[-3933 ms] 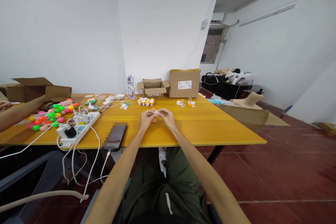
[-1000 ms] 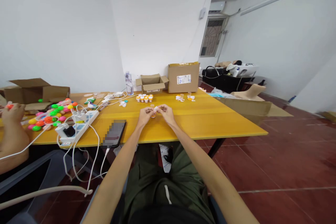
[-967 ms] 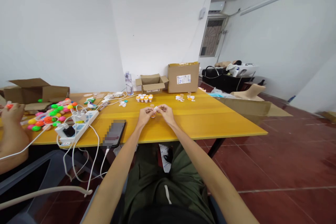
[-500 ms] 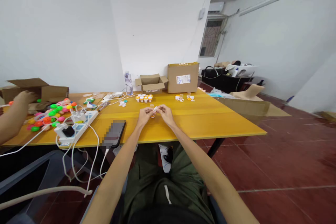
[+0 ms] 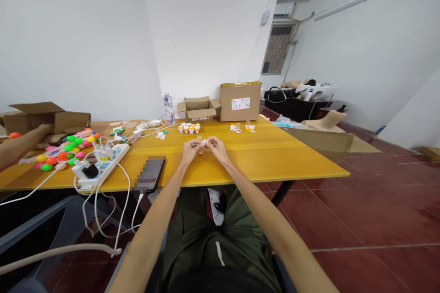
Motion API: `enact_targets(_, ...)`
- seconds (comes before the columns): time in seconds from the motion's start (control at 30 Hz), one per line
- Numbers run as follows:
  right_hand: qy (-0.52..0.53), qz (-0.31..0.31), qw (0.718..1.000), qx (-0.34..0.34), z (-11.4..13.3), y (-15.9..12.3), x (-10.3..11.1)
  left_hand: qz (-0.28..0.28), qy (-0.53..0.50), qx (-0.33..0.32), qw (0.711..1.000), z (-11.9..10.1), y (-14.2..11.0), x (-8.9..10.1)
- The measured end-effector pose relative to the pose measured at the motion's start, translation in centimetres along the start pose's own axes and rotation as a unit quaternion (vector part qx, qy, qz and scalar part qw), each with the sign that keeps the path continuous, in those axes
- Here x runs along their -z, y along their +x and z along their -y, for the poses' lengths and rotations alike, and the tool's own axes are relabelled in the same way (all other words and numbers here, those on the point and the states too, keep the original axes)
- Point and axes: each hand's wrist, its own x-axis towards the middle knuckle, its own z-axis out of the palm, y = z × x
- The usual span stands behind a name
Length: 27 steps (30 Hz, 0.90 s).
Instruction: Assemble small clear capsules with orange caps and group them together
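Over the near middle of the table, my left hand [image 5: 190,151] and my right hand [image 5: 217,149] meet, fingertips pinched together. Between them is a small white piece [image 5: 204,141], too small to make out fully and partly hidden by the fingers. Just below the fingertips stands a small clear cup with an orange tint [image 5: 200,150], partly covered by the hands. A clear round part [image 5: 199,138] shows right behind them. Farther back, several small jars with white and orange tops [image 5: 189,128] stand in a tight group. White bits [image 5: 160,135] lie to their left.
Loose white, orange and clear parts [image 5: 235,127] lie at the back right, before a closed carton [image 5: 239,102]. An open carton [image 5: 200,109] and a bottle [image 5: 168,109] stand behind. Leftward are a phone [image 5: 151,175], a power strip [image 5: 103,167], colourful balls [image 5: 62,156] and a co-worker's arm [image 5: 20,146].
My hands stay in nearly the same place, the white piece slightly shifted between the fingertips. At the left, the co-worker's hand has moved right and lower at the open box.
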Motion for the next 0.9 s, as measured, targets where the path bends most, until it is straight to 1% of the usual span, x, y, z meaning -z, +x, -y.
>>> enact_targets(0.13, 0.017, 0.0, 1.0, -0.005, 0.42, -0.13, -0.07, 0.004, 0.002, -0.007, 1.0, -0.02, 0.0, 0.01)
enact_targets(0.33, 0.025, -0.018, 1.0, -0.008, 0.42, -0.1, -0.16, 0.007, -0.004, -0.011, 1.0, 0.03, -0.01, -0.03)
enact_targets(0.6, 0.021, -0.028, 0.999, -0.01, 0.54, -0.16, -0.09, 0.001, -0.007, -0.013, 1.0, -0.04, -0.01, -0.1)
enact_targets(0.77, 0.012, -0.046, 0.999, -0.014, 0.38, -0.18, -0.06, 0.001, -0.001, -0.014, 1.0, -0.04, 0.01, -0.1)
enact_targets(0.9, 0.012, -0.044, 0.999, -0.017, 0.14, -0.2, -0.07, 0.004, 0.0, -0.012, 1.0, 0.1, 0.04, -0.08)
